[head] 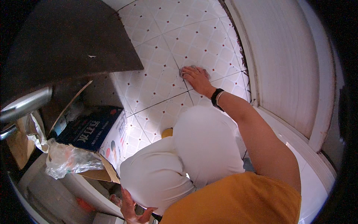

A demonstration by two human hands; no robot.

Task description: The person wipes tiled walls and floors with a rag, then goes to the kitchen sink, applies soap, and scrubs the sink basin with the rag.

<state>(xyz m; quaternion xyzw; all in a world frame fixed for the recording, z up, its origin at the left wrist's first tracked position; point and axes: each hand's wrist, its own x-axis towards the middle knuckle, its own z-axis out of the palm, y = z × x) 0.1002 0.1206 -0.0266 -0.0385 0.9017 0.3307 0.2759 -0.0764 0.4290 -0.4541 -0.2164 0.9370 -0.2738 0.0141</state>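
Observation:
My right hand presses down on a crumpled pinkish-grey cloth against the tiled floor. Only the cloth's edges show past my fingers. A black band and a thin pale one circle that wrist. Low in the picture, my left hand rests by the side of my left thigh, fingers apart, with nothing seen in it. I am crouching, with both knees in white trousers between my hands.
A white panelled door borders the floor at right. To the left stand a dark flat panel and an opened cardboard box bearing writing. A clear plastic bag hangs over the box's edge. A yellow shoe tip shows beside my knee.

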